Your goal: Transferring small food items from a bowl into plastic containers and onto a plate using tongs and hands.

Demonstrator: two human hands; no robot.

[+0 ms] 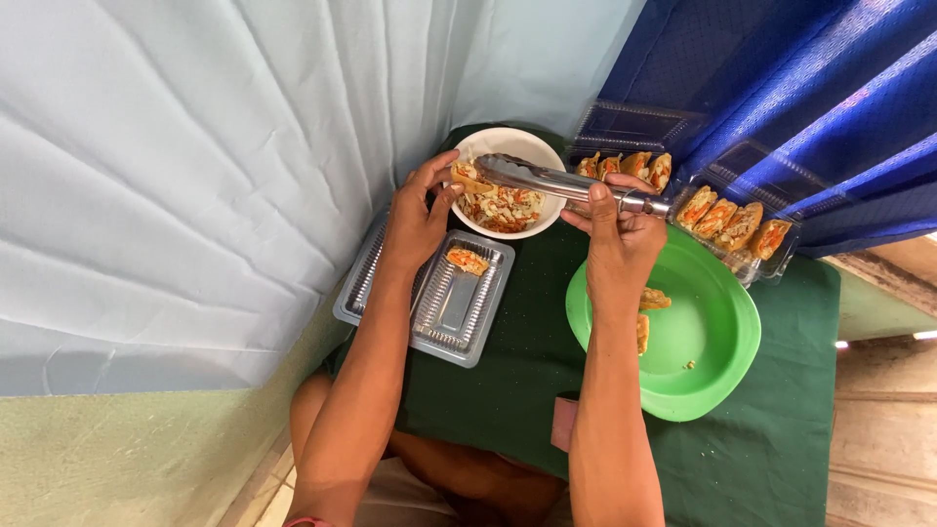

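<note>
- Our right hand [620, 239] grips metal tongs [561, 183], their tips reaching toward ten o'clock over the white bowl [508, 141] of shredded filling.
- Our left hand [415, 220] pinches a folded pastry [468, 179] at the bowl's nine o'clock rim, steadying it for filling.
- At six o'clock, a ribbed clear tray [459, 303] holds one filled piece.

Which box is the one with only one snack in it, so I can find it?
Start at the dark green tablecloth and find the white bowl of shredded filling. Just below it, under the left hand, sits a clear plastic tray. It holds one filled pastry, while the trays by the blue curtain are packed in rows.
</note>
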